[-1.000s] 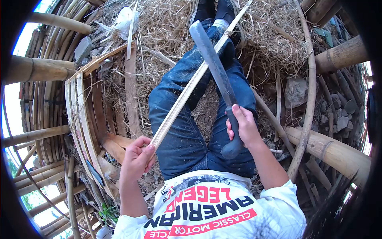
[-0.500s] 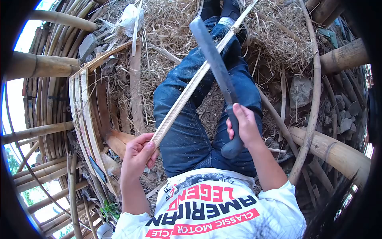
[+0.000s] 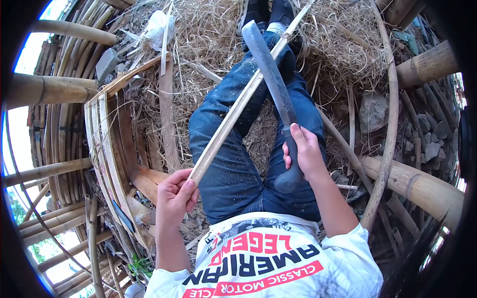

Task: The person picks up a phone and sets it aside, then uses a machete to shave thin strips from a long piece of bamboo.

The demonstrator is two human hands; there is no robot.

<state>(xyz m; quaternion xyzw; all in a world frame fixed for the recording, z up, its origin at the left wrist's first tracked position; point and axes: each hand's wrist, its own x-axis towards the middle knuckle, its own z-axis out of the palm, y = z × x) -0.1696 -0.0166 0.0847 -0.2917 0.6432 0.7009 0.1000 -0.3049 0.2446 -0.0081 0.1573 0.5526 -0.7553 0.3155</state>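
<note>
My left hand [image 3: 177, 194] pinches the near end of a long, pale bamboo strip [image 3: 229, 118] between thumb and fingers. The strip slants away over my jeans [image 3: 221, 141] toward my shoes at the top of the view. A machete [image 3: 268, 67] is in my right hand [image 3: 304, 153], its dark handle wrapped by my fingers and its rounded blade tip pointing away from me. Midway along the strip, the blade crosses over it in this view and hides a short stretch.
Curly shavings [image 3: 213, 37] cover the ground around my feet. At left stand a frame of wooden slats [image 3: 102, 126] and bamboo poles [image 3: 54, 89]. A thick bamboo pole [image 3: 422, 188] lies at right, near a curved branch [image 3: 392, 99] and stones [image 3: 373, 113].
The machete has moved slightly, its blade tip now a little farther right and its handle higher in view. The strip's far end has shifted slightly left. Both grips are unchanged.
</note>
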